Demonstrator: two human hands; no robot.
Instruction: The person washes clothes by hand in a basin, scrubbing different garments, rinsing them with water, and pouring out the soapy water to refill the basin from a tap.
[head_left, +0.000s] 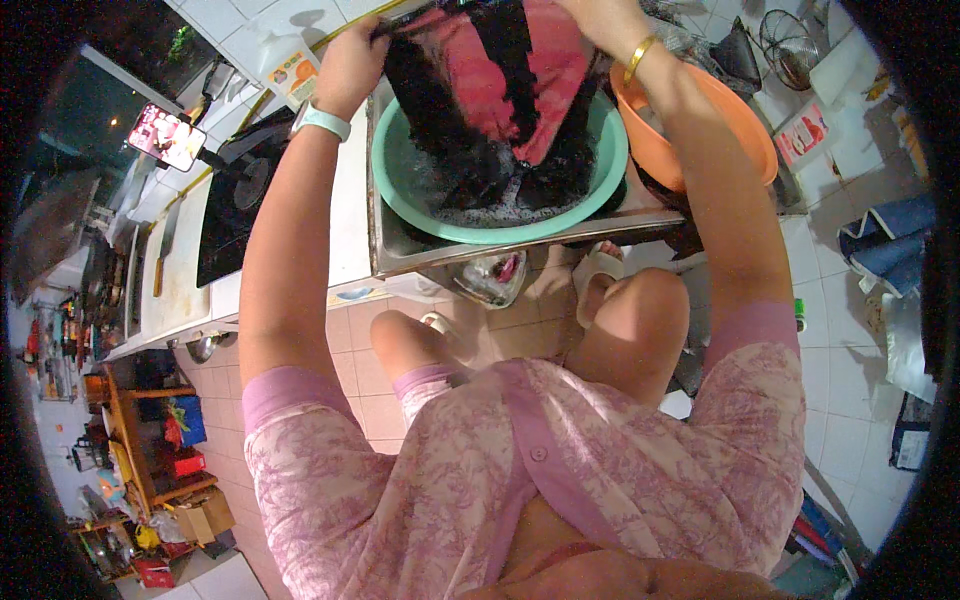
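Observation:
A wet black and red garment (499, 82) hangs stretched between my two hands, its lower part down in a green plastic basin (495, 234) of sudsy water. My left hand (351, 69), below a pale wristband, grips the garment's dark upper edge at the left. My right hand (611, 24), with a gold bangle at the wrist, is at the garment's upper right; its fingers are cut off by the top of the picture. The basin rests in a metal sink (390, 259).
An orange plastic basin (761, 150) stands right of the green one, partly behind my right forearm. A black cooktop (217, 225), a phone on a holder (166, 137) and a plastic bottle (289, 67) are on the left. A wire strainer (791, 49) lies at upper right.

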